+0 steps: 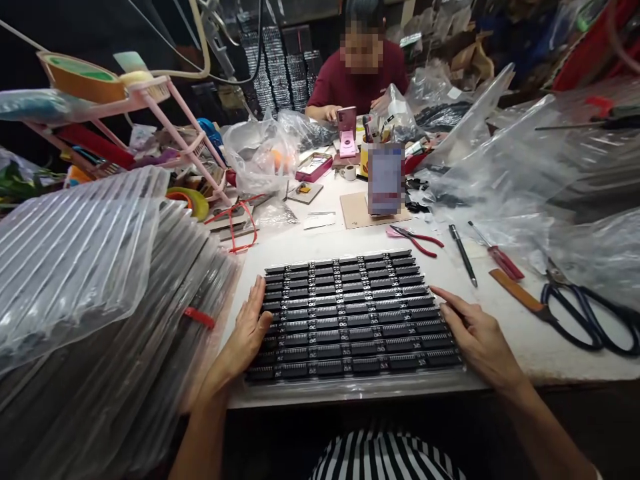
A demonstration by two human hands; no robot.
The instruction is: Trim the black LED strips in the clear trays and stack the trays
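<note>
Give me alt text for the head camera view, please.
A left hand and right hand flank rows of black components on a white table. Stacked clear plastic trays stand left; pliers, a screwdriver and scissors lie right; another person is opposite.

A pink rack (pixel 194 148) flanks the white worktable (pixel 300 243) against a dark background (pixel 95 27).

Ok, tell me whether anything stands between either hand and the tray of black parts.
Nothing visible does. The left hand is at the left edge of the tray, the right hand at its right edge. The pliers and pen lie beyond, in neither hand's way.
</note>
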